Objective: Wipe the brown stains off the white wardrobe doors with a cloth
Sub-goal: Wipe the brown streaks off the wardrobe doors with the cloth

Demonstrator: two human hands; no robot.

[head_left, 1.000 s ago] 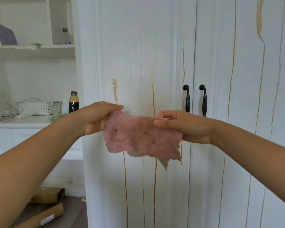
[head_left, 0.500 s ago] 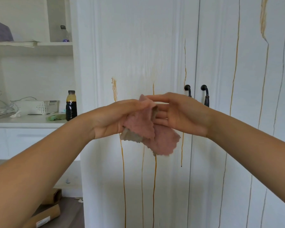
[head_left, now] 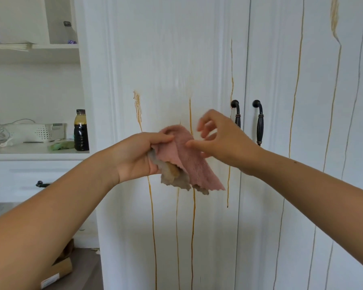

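Before the wardrobe doors (head_left: 166, 59): cloth (head_left: 182, 155), folded, is gripped by the left hand (head_left: 134, 155); nothing is held by the right hand (head_left: 222, 139), fingers loose. Upper left panel judged partly wiped; brown stains (head_left: 194, 227) left lower down and rightward

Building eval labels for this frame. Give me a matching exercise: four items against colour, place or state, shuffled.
Column A
1. cloth
2. bottle
3. door handles
4. right hand

Column B
a. black, mounted upright on the wardrobe doors
b. open, fingers spread
c. standing on the counter at left
d. pink, gripped by the left hand

Pairs: 1-d, 2-c, 3-a, 4-b
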